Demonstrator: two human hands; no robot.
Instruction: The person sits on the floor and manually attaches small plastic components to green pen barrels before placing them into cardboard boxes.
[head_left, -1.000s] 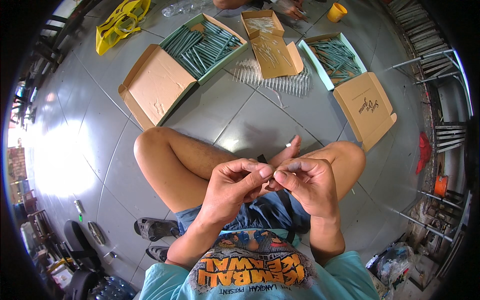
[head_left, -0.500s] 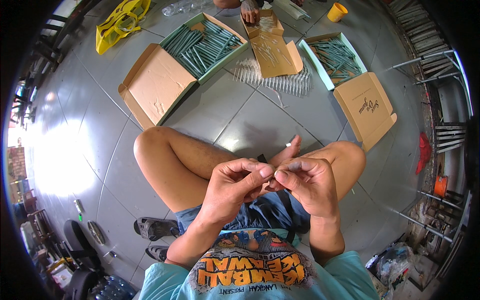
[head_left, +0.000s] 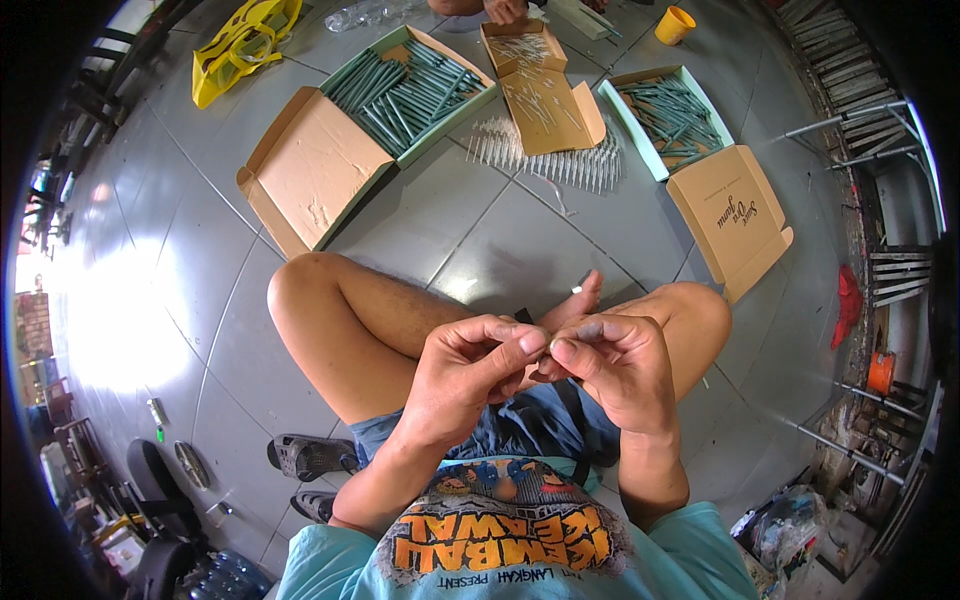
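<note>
Both hands (head_left: 465,370) (head_left: 615,365) pinch a small dark piece, mostly hidden in their grip

There are three open boxes (head_left: 318,172) and two sandals (head_left: 306,457).

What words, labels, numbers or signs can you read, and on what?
Light-blue fabric T-shirt: large orange lettering and smaller dark lettering; both legible, wording not copied.
Brown cardboard box lid at right: dark script, legible, wording not copied; tiny line beside it too small to read.
Nothing else readable.
</note>
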